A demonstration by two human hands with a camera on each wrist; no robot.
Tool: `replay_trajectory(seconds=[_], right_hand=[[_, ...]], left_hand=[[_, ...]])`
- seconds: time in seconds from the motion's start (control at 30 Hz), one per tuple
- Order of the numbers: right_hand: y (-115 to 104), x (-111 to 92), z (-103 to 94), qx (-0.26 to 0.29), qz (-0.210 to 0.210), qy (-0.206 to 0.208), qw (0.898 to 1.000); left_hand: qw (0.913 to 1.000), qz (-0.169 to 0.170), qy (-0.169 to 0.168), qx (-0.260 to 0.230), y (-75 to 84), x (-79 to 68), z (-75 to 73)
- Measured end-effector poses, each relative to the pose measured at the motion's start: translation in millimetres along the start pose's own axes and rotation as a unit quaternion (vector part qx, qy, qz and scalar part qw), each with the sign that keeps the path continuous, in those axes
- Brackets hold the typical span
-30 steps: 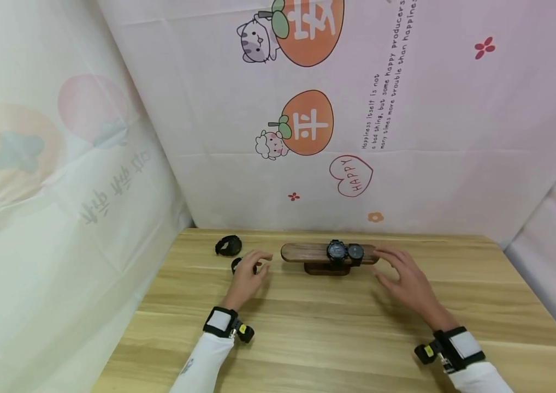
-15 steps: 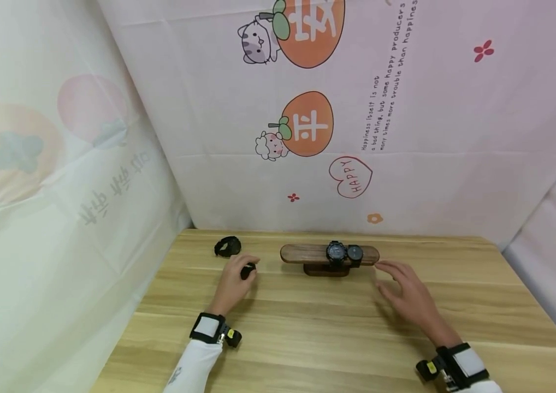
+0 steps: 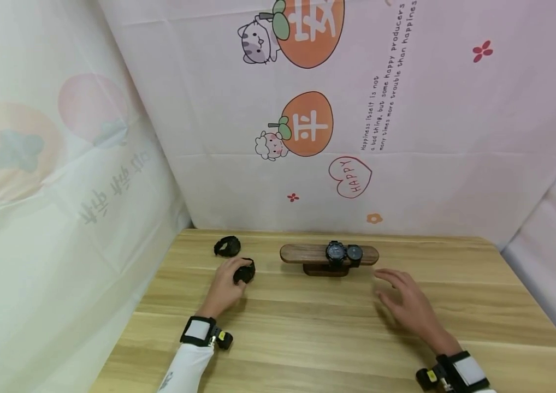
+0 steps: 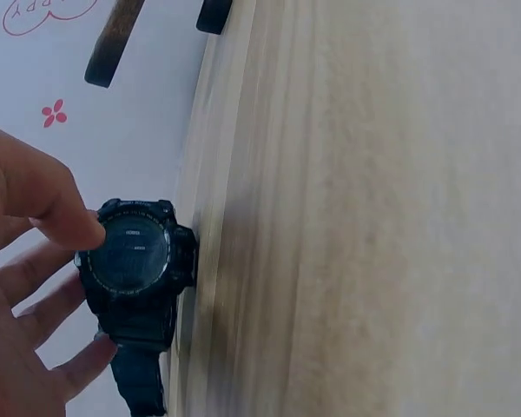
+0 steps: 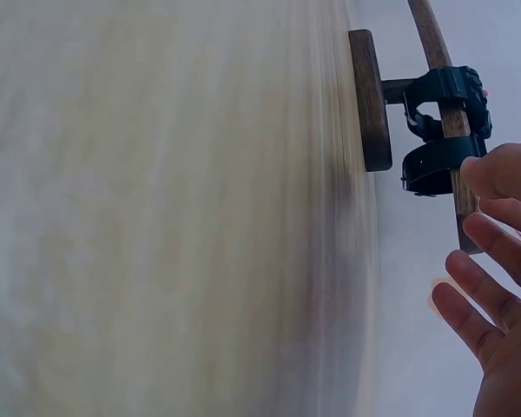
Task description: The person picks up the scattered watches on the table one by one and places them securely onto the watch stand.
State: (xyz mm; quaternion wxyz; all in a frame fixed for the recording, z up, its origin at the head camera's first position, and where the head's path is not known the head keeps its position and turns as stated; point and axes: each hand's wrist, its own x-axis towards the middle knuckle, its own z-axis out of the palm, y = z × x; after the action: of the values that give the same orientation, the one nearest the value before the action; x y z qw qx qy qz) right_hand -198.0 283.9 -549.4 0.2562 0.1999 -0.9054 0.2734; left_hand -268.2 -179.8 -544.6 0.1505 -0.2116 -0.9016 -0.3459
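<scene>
My left hand (image 3: 223, 286) pinches a black wristwatch (image 3: 244, 272) at the left of the table. In the left wrist view the thumb lies at the edge of the round watch face (image 4: 137, 254), with the other fingers along its far side. My right hand (image 3: 409, 304) holds nothing, its fingers spread and relaxed near the right end of a dark wooden watch stand (image 3: 302, 252). On the stand's bar sit a larger black watch (image 3: 335, 251) and a smaller one (image 3: 354, 254), their straps looped round the bar (image 5: 456, 122).
Another black watch (image 3: 227, 246) lies on the wooden table (image 3: 297, 333), behind the left hand. A white printed cloth (image 3: 209, 164) hangs along the back edge, with more cloth at both sides.
My left hand has moved left and toward me, and its fingers have come round the watch, which now shows more. The right hand has drawn slightly back from the stand's end.
</scene>
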Motion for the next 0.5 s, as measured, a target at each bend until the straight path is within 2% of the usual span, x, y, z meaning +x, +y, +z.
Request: replay_trajectory(seconds=[0.17,0.5], right_hand=[[0,0,0.7,0.0,0.002,-0.004,1.0],[0,2,-1.3,0.002,-0.004,-0.004,1.0]], left_hand=[[0.9997,-0.012,-0.003,0.023,-3.8,-0.1,-2.5],[0.9984,-0.05,-0.026,0.008,-12.7,-1.8,-2.2]])
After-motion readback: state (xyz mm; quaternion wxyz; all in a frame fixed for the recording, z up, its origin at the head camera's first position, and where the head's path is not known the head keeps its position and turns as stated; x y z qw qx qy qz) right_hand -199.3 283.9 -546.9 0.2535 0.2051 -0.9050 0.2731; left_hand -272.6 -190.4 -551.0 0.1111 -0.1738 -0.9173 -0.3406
